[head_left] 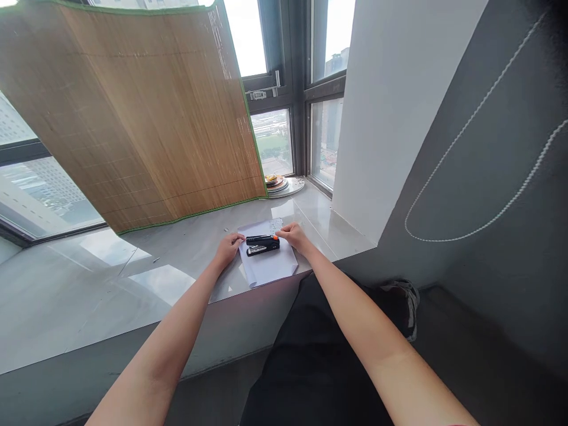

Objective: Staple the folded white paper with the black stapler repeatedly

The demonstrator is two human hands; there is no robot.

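On the left, a bamboo mat [133, 112] leans against the window, and in front of it the left hand [228, 248] rests with curled fingers on the left edge of the white paper sheets [268, 263], which lie on the grey stone sill [89, 296]. In the middle, the black stapler [262, 244] lies across the upper part of the sheets, not lifted, so I judge the stapling is only being prepared. On the right, the right hand [295, 235] touches the stapler's orange end and the paper corner; whether it really grips I cannot tell.
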